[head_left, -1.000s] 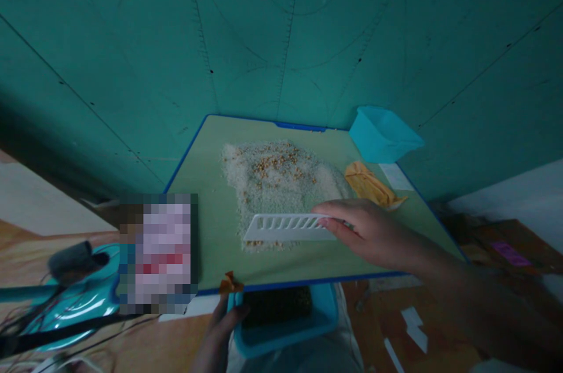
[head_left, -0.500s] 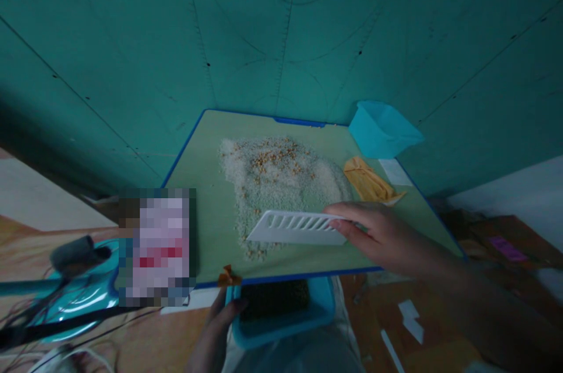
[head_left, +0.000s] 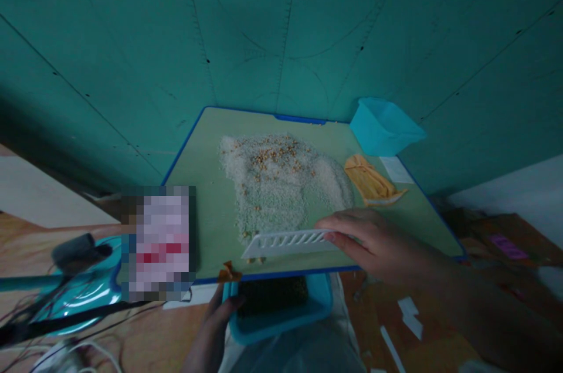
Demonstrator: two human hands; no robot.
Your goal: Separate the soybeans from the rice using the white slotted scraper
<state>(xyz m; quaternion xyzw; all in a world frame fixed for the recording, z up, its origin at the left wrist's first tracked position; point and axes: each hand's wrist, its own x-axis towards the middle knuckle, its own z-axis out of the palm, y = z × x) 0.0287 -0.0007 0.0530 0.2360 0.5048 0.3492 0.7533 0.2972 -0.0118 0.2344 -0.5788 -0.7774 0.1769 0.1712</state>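
Observation:
My right hand (head_left: pixel 373 241) pinches one end of a white slotted plastic scraper (head_left: pixel 285 242), which lies across the near part of a green board (head_left: pixel 202 185) with a blue edge. A heap of pale grains (head_left: pixel 281 185) mixed with brown seeds is spread over the board behind the scraper. A few brown seeds sit just in front of the scraper by the board's near edge. My left hand (head_left: pixel 211 332) grips the left rim of a blue tray (head_left: pixel 321 302) with dark contents, held just under that near edge.
A blue tub (head_left: pixel 385 125) stands at the board's far right corner, with an orange crumpled wrapper (head_left: pixel 369 181) beside it. A pixelated card (head_left: pixel 160 241) lies at the board's left. A teal lamp base and cables (head_left: pixel 79 291) sit at lower left. A green cutting mat (head_left: pixel 132 39) covers the table behind.
The scraper has been drawn nearer to the board's front edge, pulling a few seeds with it. The left hand and tray have stayed under the edge.

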